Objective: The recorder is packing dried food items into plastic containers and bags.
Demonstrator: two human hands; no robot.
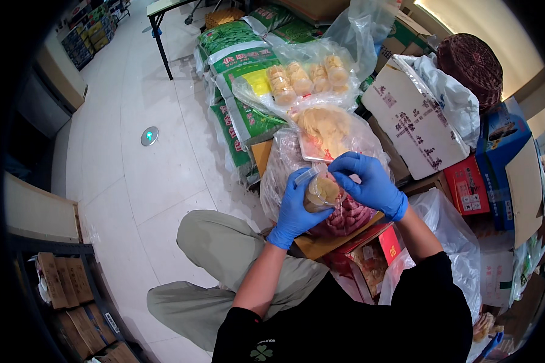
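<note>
My left hand (pixel 295 212), in a blue glove, is wrapped round a clear plastic jar (pixel 322 192) with tan, flat pieces inside. The jar is tilted, its mouth toward me. Close above its rim, my right hand (pixel 369 184), also in a blue glove, has its fingers bent together in a pinch; what they hold, if anything, is too small to tell. A clear strip or lid edge (pixel 309 175) shows by my left fingertips. Just beyond lies an open plastic bag of pale tan pieces (pixel 324 130). Under my hands is a pinkish-red bundle in plastic (pixel 345 218).
Several filled jars (pixel 300 78) lie on plastic over stacked green sacks (pixel 242 66). To the right are a white foam lid (pixel 415 118), a dark woven basket (pixel 470 69), a red box (pixel 468 184) and a blue box (pixel 504 163). A shelf of cartons (pixel 72 284) stands at lower left.
</note>
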